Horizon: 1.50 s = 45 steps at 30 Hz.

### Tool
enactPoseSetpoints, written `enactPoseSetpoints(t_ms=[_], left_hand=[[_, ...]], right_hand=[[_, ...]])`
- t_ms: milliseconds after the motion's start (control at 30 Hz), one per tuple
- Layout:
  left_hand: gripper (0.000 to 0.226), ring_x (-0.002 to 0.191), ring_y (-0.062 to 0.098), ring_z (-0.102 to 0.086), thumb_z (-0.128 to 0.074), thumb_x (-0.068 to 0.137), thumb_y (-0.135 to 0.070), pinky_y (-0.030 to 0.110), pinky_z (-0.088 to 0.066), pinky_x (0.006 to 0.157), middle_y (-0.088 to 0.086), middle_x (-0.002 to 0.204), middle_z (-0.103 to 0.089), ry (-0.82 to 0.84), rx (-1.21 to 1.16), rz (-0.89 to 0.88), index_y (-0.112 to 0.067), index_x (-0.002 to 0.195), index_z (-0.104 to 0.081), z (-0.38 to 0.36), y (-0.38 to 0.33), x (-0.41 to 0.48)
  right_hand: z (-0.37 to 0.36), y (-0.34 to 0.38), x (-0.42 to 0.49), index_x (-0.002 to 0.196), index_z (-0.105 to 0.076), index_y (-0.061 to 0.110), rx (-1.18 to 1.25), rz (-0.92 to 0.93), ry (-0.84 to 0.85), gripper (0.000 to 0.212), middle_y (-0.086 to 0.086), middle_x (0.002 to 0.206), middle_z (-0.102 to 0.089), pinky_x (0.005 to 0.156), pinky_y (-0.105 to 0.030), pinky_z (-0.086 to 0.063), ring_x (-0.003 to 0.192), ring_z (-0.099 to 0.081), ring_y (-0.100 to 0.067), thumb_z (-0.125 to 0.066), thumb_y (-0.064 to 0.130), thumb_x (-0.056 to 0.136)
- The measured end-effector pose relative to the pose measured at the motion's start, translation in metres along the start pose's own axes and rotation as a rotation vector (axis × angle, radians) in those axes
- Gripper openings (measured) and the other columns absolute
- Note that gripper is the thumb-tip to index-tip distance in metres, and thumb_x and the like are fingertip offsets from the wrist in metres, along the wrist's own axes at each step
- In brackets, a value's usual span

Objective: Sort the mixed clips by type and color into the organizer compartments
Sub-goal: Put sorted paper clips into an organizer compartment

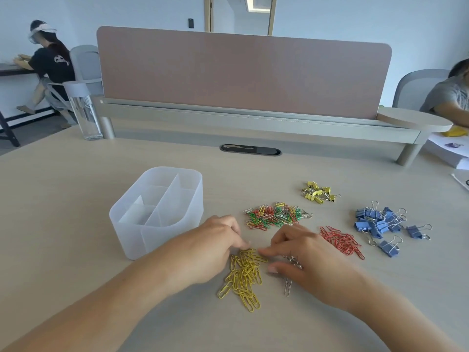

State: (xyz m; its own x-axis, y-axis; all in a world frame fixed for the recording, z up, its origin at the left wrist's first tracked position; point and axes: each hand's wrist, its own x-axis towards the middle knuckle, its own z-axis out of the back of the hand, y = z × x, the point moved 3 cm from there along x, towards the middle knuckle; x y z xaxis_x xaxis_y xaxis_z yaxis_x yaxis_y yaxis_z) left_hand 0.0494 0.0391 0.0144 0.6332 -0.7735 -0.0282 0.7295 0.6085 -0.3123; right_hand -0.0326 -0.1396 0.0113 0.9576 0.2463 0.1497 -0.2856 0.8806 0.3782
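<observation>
Yellow paper clip pile (244, 276) is the reference; it lies nearest the person on the desk (76, 199).

Left hand (210, 246): fingers curled down, tips pinched at the far edge of the yellow pile and touching the top clips. Can't tell whether a clip is actually gripped.

Right hand (302, 257): just right of the pile, palm down, fingers loosely bent, index tip reaching the pile's far-right edge. It covers a small bunch of silver paper clips (291, 265); one silver clip pokes out below the thumb. Whether it grips any of them can't be seen.

The two hands' fingertips nearly meet above the pile.

Red paper clip pile (341, 242): right of the yellow pile, beyond the right hand, apart from it.

Mixed paper clip pile (275, 215) (red, green, yellow, silver): just behind the hands, untouched.

Organizer (157, 212): translucent, left and behind the yellow pile, close to the left hand; all visible compartments look empty.

Blue binder clips (380, 224): far right of the yellow pile, loosely clustered.

Yellow binder clips (318, 193): farthest back, right of the mixed pile.

Clear water bottle (85, 110): far left rear, by the desk divider (243, 72).
</observation>
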Motion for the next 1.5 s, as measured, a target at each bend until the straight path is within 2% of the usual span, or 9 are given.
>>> enactPoseSetpoints(t_ms=[200, 300, 367, 667, 767, 967, 1133, 1367, 1500], left_hand=[[0.031, 0.094, 0.0, -0.043, -0.05, 0.099, -0.033, 0.031, -0.042, 0.088, -0.019, 0.119, -0.037, 0.249, 0.005, 0.018, -0.043, 0.127, -0.056, 0.013, -0.002, -0.014], [0.065, 0.085, 0.0, -0.05, -0.075, 0.075, -0.053, 0.033, -0.05, 0.084, -0.023, 0.113, -0.032, 0.33, -0.039, 0.055, -0.04, 0.133, -0.049, 0.019, -0.007, -0.021], [0.083, 0.088, 0.003, -0.052, -0.084, 0.064, -0.051, 0.034, -0.051, 0.085, -0.021, 0.111, -0.034, 0.302, -0.045, 0.08, -0.038, 0.137, -0.046, 0.019, -0.009, -0.021], [0.04, 0.083, 0.009, -0.057, -0.086, 0.068, -0.038, 0.032, -0.049, 0.076, -0.009, 0.103, -0.054, 0.019, -0.203, 0.166, -0.031, 0.105, -0.074, 0.004, -0.007, -0.012], [0.029, 0.08, 0.015, -0.063, -0.084, 0.068, -0.039, 0.037, -0.054, 0.073, -0.005, 0.093, -0.063, -0.059, -0.244, 0.195, -0.038, 0.095, -0.074, 0.002, -0.005, -0.007], [0.013, 0.074, 0.011, -0.062, -0.082, 0.073, -0.029, 0.027, -0.049, 0.061, -0.007, 0.082, -0.063, -0.16, -0.246, 0.217, -0.03, 0.083, -0.074, 0.004, -0.008, -0.006], [0.008, 0.094, 0.019, -0.055, -0.068, 0.086, -0.023, 0.028, -0.04, 0.07, -0.002, 0.098, -0.057, -0.137, -0.07, 0.151, -0.024, 0.093, -0.065, 0.005, -0.017, 0.002], [0.02, 0.102, 0.017, -0.051, -0.062, 0.092, -0.02, 0.024, -0.024, 0.063, 0.002, 0.111, -0.055, -0.054, 0.01, 0.142, -0.018, 0.112, -0.064, 0.007, -0.012, 0.002], [0.019, 0.107, 0.023, -0.054, -0.057, 0.094, -0.015, 0.026, -0.033, 0.073, 0.005, 0.114, -0.055, -0.043, 0.099, 0.145, -0.012, 0.113, -0.061, 0.005, -0.014, 0.002]], right_hand=[[0.003, 0.019, -0.006, 0.131, -0.053, 0.033, 0.024, -0.049, 0.112, 0.076, 0.023, 0.113, -0.035, 0.084, -0.011, -0.037, 0.103, -0.04, 0.008, -0.064, 0.074, 0.068], [0.002, 0.026, -0.006, 0.132, -0.052, 0.035, 0.037, -0.068, 0.134, 0.091, 0.026, 0.112, -0.033, 0.083, -0.009, -0.038, 0.101, -0.04, 0.012, -0.071, 0.078, 0.055], [-0.001, 0.029, -0.003, 0.132, -0.053, 0.037, 0.046, -0.082, 0.125, 0.092, 0.025, 0.11, -0.034, 0.082, -0.012, -0.04, 0.098, -0.042, 0.01, -0.075, 0.076, 0.052], [-0.008, 0.027, 0.013, 0.11, -0.073, 0.035, 0.186, -0.212, 0.003, 0.051, 0.017, 0.094, -0.051, 0.067, -0.011, -0.04, 0.08, -0.051, 0.002, -0.086, 0.046, 0.062], [-0.005, 0.025, 0.016, 0.099, -0.076, 0.035, 0.227, -0.259, -0.03, 0.034, 0.011, 0.087, -0.059, 0.066, -0.014, -0.044, 0.077, -0.055, -0.001, -0.086, 0.036, 0.067], [0.001, 0.028, 0.024, 0.085, -0.072, 0.026, 0.209, -0.329, 0.016, 0.013, 0.01, 0.065, -0.061, 0.056, -0.015, -0.045, 0.055, -0.054, 0.001, -0.079, 0.019, 0.076], [0.004, 0.035, 0.038, 0.091, -0.07, 0.023, -0.001, -0.283, 0.073, 0.009, 0.013, 0.073, -0.056, 0.055, -0.012, -0.039, 0.065, -0.051, -0.002, -0.072, 0.022, 0.082], [0.006, 0.033, 0.037, 0.095, -0.067, 0.024, -0.07, -0.287, 0.097, 0.007, 0.007, 0.092, -0.065, 0.071, -0.021, -0.045, 0.08, -0.054, -0.006, -0.067, 0.023, 0.087], [0.009, 0.03, 0.032, 0.096, -0.064, 0.026, -0.122, -0.26, 0.098, 0.006, 0.014, 0.093, -0.056, 0.068, -0.016, -0.04, 0.081, -0.049, -0.003, -0.063, 0.024, 0.091]])
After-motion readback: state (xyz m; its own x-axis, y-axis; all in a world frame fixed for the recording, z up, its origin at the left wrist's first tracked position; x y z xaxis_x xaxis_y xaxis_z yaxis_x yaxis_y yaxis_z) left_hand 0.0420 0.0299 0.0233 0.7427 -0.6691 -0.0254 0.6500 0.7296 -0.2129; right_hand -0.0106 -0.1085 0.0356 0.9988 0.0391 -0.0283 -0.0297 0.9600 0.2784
